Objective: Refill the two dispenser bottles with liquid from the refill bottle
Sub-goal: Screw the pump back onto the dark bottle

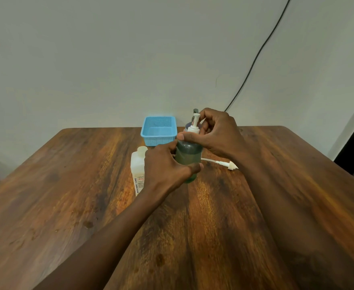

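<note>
Hold the green-tinted dispenser bottle [189, 159] upright, seemingly resting on the tabletop [88, 185] somewhat toward the far edge, with the left hand [165, 164] wrapped round its body, fingers [195, 167] curled close and gripping. Work the white pump head [194, 124] with the right hand [216, 135], fingers [184, 136] pinched about the collar at the neck. Judging by the liquid already inside, probably threading the pump home, though cannot tell on from off. Seat the collar square before turning; twist from the collar, not the thin stem; brace downward rather than squeezing, to avoid forcing liquid up. Mind the uncapped refill bottle [137, 170] standing just beside the left hand, and the loose pump [224, 163] lying flat by the right wrist, likely meant for the second bottle [188, 124], mostly hidden behind, near the blue basket [159, 130] at the far edge.
</note>
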Motion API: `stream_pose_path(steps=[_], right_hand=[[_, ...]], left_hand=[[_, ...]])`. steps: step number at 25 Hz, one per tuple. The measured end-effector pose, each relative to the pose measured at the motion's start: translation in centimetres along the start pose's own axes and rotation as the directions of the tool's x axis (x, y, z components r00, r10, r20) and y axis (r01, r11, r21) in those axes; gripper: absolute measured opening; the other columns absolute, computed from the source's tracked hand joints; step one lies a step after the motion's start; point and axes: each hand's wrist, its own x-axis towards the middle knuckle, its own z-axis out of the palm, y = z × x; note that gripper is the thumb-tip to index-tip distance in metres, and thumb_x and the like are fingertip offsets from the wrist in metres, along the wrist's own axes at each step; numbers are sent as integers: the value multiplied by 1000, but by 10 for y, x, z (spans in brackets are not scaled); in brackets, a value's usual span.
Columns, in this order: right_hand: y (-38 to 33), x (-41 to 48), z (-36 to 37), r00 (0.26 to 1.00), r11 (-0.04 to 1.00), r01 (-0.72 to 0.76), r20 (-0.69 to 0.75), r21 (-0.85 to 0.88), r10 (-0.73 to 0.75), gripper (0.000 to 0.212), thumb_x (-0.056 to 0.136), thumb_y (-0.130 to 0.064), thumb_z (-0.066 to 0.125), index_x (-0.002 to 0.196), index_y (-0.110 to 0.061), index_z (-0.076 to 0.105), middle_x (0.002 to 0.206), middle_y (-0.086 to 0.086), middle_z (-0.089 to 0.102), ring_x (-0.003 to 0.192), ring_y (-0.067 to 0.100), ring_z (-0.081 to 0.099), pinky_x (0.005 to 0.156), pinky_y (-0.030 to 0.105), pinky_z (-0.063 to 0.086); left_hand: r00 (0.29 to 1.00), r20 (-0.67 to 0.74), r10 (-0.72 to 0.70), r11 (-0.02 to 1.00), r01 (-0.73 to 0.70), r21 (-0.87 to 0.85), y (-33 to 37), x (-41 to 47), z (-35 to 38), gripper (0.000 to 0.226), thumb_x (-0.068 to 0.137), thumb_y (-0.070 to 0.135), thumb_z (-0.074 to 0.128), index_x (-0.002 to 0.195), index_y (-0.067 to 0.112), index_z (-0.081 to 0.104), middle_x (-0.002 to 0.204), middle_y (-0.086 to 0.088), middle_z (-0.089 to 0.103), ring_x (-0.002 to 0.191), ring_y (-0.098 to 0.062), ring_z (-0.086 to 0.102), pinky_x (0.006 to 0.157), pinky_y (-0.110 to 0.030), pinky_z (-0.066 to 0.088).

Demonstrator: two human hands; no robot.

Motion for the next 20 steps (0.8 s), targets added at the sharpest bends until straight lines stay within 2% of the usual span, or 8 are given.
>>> stream_pose_path(steps=[1,3,7,9,12,14,17,20], right_hand=[[0,0,0,1000,1000,4,-6,26,-3,57,66,-61,84,95,-14,72,73,-13,70,64,-1,64,59,17,56],[-2,2,-6,999,987,-40,42,153,34,47,71,-50,87,98,-12,75,86,-10,77,78,0,72,69,17,58],[-3,3,-12,984,964,-100,166,246,59,41,75,-27,90,110,-12,73,95,-5,80,90,8,77,74,19,60],[-3,5,-14,979,944,-114,198,311,53,37,80,-17,87,114,-12,72,99,-1,80,94,11,77,76,21,60],[-5,7,-18,946,916,-140,325,375,12,42,88,-5,77,128,-12,66,115,3,77,109,14,74,85,26,60],[-4,9,-17,927,912,-156,375,379,3,45,91,-3,74,133,-12,63,121,5,75,113,14,72,89,26,59],[-5,8,-11,951,937,-129,308,326,24,37,87,-9,79,123,-12,71,116,2,77,107,11,74,90,28,60],[-9,3,-3,983,961,-128,157,244,92,40,77,-27,89,112,-13,76,108,-3,79,96,6,75,85,29,63]], left_hand=[[1000,1,-8,1000,8,-9,0,2,-1,69,63,47,92,122,20,70,108,6,75,92,-7,66,83,-28,60],[1000,21,-18,999,18,-44,-3,4,-3,70,63,44,93,125,20,69,107,9,72,92,-7,66,84,-27,59],[997,81,-2,996,9,-87,-6,7,-5,69,65,42,93,126,24,67,106,14,68,94,-4,65,79,-15,51],[994,112,17,993,-4,-118,-6,9,-7,66,66,45,92,124,28,65,110,11,71,97,-5,67,82,-19,56],[988,140,64,990,-45,-137,-9,12,-11,62,65,52,87,118,41,57,114,7,74,102,-9,70,90,-35,61],[988,136,70,990,-51,-134,-11,11,-13,62,65,52,86,118,43,55,114,7,73,102,-10,70,91,-37,61],[993,99,58,989,-43,-142,-10,8,-13,63,67,46,90,117,42,54,112,10,72,101,-7,69,89,-32,60],[997,68,46,988,-35,-150,-10,7,-13,65,66,47,92,122,39,58,113,10,72,100,-5,69,87,-26,60]])
